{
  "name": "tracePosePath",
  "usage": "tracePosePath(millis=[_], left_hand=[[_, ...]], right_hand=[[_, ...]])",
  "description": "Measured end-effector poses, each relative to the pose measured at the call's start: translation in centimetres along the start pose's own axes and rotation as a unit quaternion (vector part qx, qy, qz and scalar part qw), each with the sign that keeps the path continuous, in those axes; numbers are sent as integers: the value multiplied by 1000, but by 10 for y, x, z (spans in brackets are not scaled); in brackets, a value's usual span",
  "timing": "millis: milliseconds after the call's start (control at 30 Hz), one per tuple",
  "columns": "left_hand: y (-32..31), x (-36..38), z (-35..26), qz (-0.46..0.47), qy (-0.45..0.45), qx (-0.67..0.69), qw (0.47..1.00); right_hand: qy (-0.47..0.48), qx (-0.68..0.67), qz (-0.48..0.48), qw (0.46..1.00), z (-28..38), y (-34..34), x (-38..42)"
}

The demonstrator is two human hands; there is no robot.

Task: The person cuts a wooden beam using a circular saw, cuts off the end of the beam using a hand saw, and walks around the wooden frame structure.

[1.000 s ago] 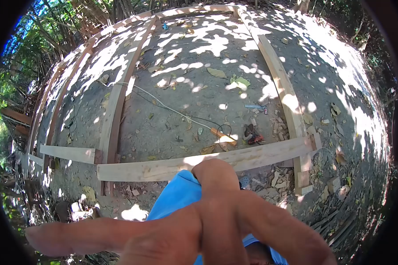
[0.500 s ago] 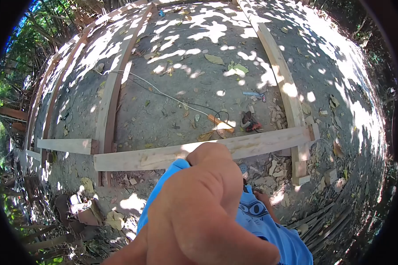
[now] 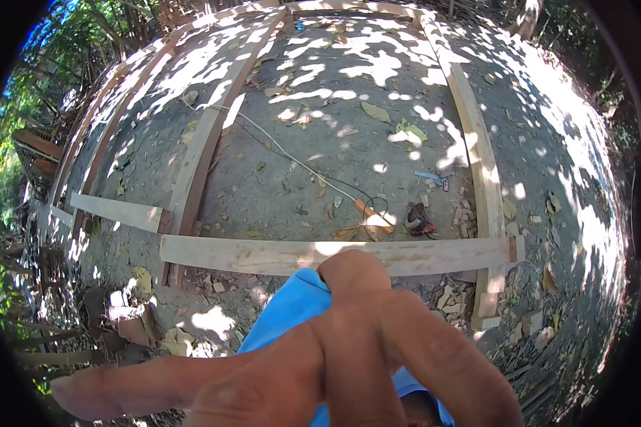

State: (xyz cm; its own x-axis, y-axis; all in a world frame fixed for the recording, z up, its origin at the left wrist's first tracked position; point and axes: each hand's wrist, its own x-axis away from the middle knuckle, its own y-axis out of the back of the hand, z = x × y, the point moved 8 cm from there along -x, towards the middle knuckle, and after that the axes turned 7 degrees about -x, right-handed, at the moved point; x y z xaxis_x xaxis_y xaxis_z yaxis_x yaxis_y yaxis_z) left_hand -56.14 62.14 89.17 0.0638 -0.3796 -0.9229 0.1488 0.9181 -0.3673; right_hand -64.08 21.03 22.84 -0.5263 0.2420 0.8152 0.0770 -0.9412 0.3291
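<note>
While the hand (image 3: 335, 363) hangs very close to the lens, its fingers (image 3: 121, 388) are spread, one stretched far out to the side and others crossing over it. It pinches nothing that I can see, and I cannot tell whether it is the left or the right. Just behind it lies a fold of blue cloth (image 3: 295, 306), soft and light, seemingly part of the person's clothing.

Beyond the hand, across the ground, lies the near plank (image 3: 263, 255). It looks like pale sawn timber, long, stiff and probably fairly heavy, with rough faces and square edges that give a sure grip but may splinter. I judge it best taken with two holds set well apart, or near its middle to balance it.

Its far end butts the right rail (image 3: 477, 156), and its other end meets the left rail (image 3: 203, 153), with a short board (image 3: 117, 211) beyond that. Past the plank a cord (image 3: 285, 153) trails over bare earth to a red and black tool (image 3: 419, 220), so feet need care there. Wood offcuts (image 3: 470, 295) and rubble (image 3: 132, 320) crowd the ground on either side of the hand; the open room lies inside the frame.
</note>
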Motion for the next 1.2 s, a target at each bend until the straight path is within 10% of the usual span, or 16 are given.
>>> tracePosePath(millis=[267, 667, 1200], left_hand=[[35, -16, -60, 24, -86, -227, 970], [30, -21, -195, 60, -230, -651, 721], [44, -25, -196, -58, -147, -379, 912]], right_hand=[[43, 131, 60, 989, 81, -10, -4], [91, 399, 262, 874, 191, -95, -14], [101, 336, 285, 892, 195, -156, 19]])
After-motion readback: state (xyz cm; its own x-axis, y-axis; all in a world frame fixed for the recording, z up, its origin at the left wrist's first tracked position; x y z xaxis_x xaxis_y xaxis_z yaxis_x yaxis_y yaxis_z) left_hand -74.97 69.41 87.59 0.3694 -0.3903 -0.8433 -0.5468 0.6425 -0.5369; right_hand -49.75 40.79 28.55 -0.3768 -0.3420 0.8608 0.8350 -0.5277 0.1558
